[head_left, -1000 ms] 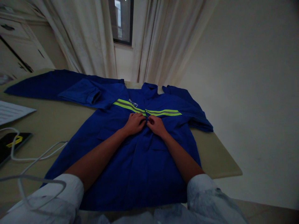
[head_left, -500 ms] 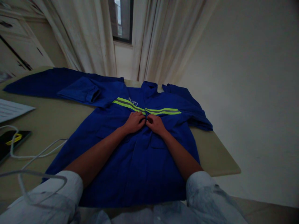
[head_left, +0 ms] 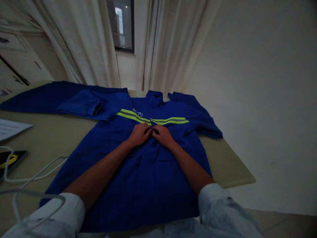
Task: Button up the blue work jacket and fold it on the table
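Note:
A blue work jacket [head_left: 146, 185] lies front up on the table, its collar at the far side and its hem toward me. Yellow-green reflective stripes [head_left: 170, 121] cross its chest, with a small white print above the left one. At the front opening, just below the stripes, my left hand [head_left: 140, 134] pinches the cloth with bent fingers. My right hand [head_left: 162, 135] is closed on the other side of the same opening, its fingertips almost meeting the left ones. Whatever fastener lies between the fingertips is too small to make out.
Another dark blue garment piece [head_left: 29, 97] stretches across the table's [head_left: 232, 165] far left. Paper [head_left: 13, 129], a black flat object [head_left: 18, 158] with a yellow mark, and a looping white cable [head_left: 37, 178] lie at the left. Curtains [head_left: 81, 43] hang behind the table, a wall at the right.
The view has tilted up slightly, so everything sits a little lower and further left. Both hands stay pinched at the same place on the jacket's opening, with small finger shifts.

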Demonstrator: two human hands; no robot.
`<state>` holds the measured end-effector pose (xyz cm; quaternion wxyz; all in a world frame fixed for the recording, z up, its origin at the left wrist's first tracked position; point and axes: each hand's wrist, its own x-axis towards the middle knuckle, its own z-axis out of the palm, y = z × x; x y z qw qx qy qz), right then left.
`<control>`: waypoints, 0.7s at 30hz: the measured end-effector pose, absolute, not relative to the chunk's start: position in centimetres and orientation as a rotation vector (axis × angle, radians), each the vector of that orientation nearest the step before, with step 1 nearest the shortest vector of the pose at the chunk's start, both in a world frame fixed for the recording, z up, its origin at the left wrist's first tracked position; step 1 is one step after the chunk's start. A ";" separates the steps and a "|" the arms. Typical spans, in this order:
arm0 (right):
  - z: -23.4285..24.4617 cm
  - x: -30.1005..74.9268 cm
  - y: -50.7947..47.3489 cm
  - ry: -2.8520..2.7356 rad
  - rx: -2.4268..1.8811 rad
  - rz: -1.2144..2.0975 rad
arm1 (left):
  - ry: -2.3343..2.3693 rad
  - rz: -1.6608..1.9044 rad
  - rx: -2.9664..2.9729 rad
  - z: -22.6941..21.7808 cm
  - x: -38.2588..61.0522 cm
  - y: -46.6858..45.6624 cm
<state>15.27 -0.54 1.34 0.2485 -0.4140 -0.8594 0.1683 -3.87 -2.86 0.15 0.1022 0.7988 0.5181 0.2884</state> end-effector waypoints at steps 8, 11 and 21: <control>1.1 14.8 -1.3 -2.204 -1.278 0.366 | 1.628 0.769 2.421 0.4 -3.4 -3.7; 1.1 15.0 -1.3 -2.207 -1.276 0.353 | 1.603 0.787 2.451 0.3 -3.6 -3.7; 1.0 14.8 -1.3 -2.328 -1.196 0.328 | 1.642 0.809 2.416 -0.1 -3.6 -3.3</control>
